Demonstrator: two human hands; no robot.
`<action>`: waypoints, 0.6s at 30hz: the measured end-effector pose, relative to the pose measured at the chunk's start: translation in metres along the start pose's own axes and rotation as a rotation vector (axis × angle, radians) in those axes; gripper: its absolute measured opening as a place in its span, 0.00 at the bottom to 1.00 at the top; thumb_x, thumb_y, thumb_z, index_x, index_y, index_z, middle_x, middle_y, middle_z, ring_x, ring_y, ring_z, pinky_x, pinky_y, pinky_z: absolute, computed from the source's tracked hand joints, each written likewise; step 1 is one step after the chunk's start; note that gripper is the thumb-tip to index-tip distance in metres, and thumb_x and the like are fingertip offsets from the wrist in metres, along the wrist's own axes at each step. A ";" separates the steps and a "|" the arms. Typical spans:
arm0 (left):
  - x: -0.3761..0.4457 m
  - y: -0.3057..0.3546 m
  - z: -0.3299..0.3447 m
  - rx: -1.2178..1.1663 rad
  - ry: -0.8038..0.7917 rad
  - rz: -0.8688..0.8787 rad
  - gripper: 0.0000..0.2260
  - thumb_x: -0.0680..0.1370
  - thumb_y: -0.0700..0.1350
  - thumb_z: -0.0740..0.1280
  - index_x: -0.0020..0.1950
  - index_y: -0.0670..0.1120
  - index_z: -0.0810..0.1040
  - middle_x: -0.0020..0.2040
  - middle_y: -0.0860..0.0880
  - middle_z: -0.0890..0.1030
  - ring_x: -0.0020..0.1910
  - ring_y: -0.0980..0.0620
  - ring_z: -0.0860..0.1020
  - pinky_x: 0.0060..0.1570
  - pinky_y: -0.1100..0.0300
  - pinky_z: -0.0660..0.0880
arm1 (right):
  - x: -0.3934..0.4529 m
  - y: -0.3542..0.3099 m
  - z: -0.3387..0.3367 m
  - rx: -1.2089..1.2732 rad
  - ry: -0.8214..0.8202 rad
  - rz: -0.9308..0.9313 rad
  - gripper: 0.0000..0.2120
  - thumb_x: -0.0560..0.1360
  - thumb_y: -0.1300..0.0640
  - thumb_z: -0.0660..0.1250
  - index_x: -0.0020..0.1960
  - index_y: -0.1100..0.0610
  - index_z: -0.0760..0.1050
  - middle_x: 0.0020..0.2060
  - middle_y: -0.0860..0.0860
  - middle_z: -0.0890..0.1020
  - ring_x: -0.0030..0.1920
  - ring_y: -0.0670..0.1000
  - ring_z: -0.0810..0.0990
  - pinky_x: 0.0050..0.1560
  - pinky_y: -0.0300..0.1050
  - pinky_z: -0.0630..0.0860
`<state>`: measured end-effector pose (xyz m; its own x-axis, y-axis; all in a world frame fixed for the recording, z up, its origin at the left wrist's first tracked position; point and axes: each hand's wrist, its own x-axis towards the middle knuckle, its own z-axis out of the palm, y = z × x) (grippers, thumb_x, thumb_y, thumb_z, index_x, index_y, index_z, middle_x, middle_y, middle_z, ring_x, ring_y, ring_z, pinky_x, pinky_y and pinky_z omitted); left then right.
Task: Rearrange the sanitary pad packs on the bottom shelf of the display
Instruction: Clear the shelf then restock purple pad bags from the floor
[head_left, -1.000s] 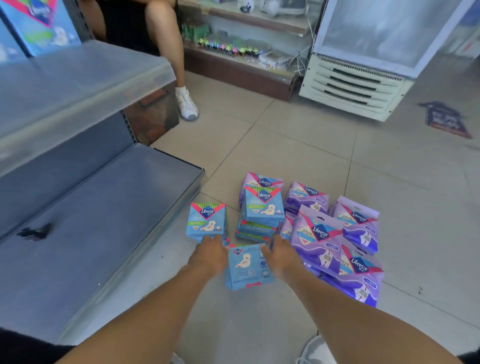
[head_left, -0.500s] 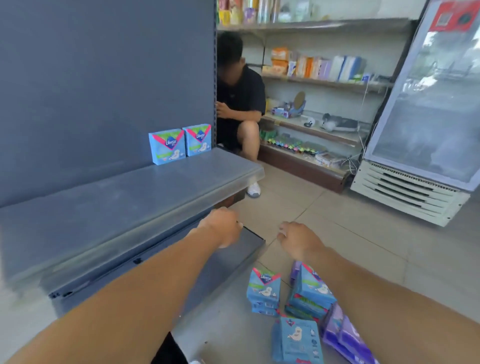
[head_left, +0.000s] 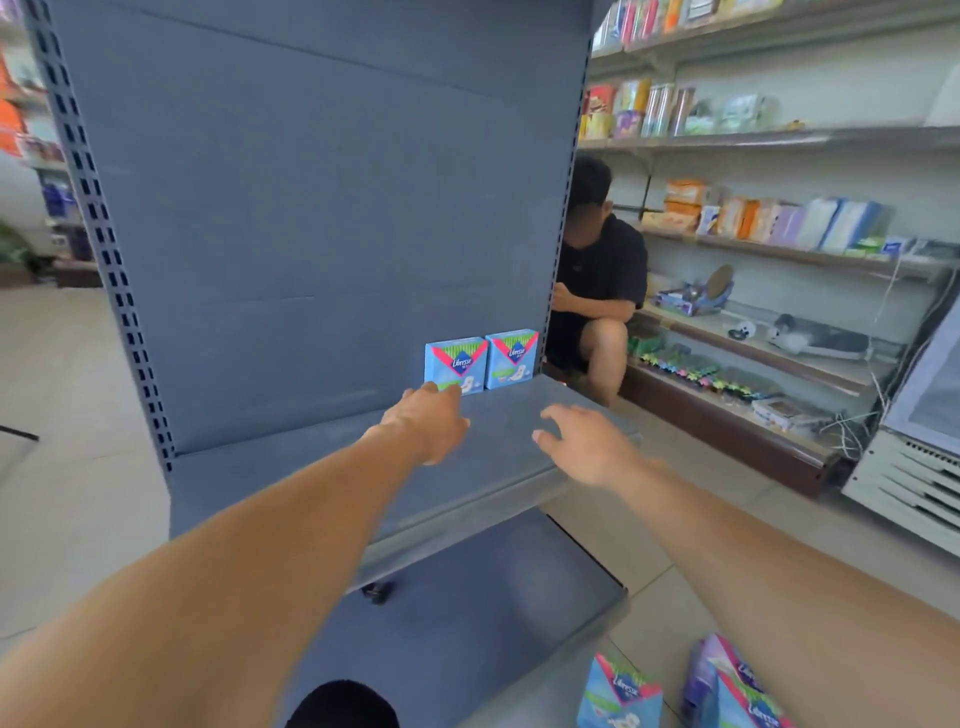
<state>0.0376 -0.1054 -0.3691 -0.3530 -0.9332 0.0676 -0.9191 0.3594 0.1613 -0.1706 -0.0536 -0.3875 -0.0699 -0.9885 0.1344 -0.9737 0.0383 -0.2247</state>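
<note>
Grey metal shelving (head_left: 311, 208) fills most of my view, its tall back panel rising over an upper shelf (head_left: 291, 467) and the bottom shelf (head_left: 467, 613) below it. Against that panel, at the upper shelf's right end, stand two blue pad packs (head_left: 480, 361) side by side and touching, upright, printed fronts facing me; neither is clearly longer one way than the other. My left hand (head_left: 423, 423) is stretched toward them with fingers extended, its fingertips right at the lower edge of the left pack, whose bottom corner they hide; I cannot tell if they touch it. My right hand (head_left: 584, 441) hovers over the upper shelf's front right part, fingers spread and loose, holding nothing, nearer to me than the packs and to their right. Beyond the shelving's right edge a person in black (head_left: 597, 291) crouches, partly hidden by it. On the floor by the bottom shelf's right corner more packs (head_left: 621, 693), blue and purple, are cut off by the frame edge. A small dark object (head_left: 378, 591) on the bottom shelf is too blurred to identify.
</note>
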 end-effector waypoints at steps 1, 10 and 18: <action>0.008 0.000 0.003 0.006 -0.007 0.002 0.22 0.82 0.53 0.56 0.74 0.46 0.62 0.66 0.41 0.68 0.65 0.39 0.68 0.59 0.47 0.70 | 0.008 0.003 0.002 0.003 -0.003 0.006 0.23 0.81 0.44 0.57 0.71 0.55 0.67 0.68 0.54 0.74 0.68 0.56 0.71 0.65 0.49 0.69; 0.104 -0.019 0.041 -0.141 0.100 -0.104 0.27 0.79 0.45 0.60 0.76 0.46 0.53 0.67 0.43 0.66 0.64 0.42 0.67 0.56 0.48 0.72 | 0.130 0.034 0.035 0.494 0.008 0.276 0.27 0.79 0.46 0.63 0.73 0.57 0.64 0.67 0.53 0.72 0.68 0.55 0.71 0.66 0.47 0.67; 0.164 -0.045 0.074 -0.231 0.273 -0.221 0.33 0.78 0.44 0.62 0.78 0.45 0.47 0.66 0.43 0.65 0.63 0.42 0.67 0.51 0.50 0.71 | 0.254 0.052 0.078 0.975 0.096 0.384 0.15 0.74 0.54 0.71 0.56 0.57 0.70 0.48 0.51 0.77 0.48 0.51 0.75 0.46 0.47 0.70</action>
<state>0.0075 -0.2752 -0.4385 -0.0639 -0.9635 0.2599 -0.8933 0.1714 0.4155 -0.2223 -0.3137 -0.4401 -0.3952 -0.9176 -0.0437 -0.2892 0.1694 -0.9422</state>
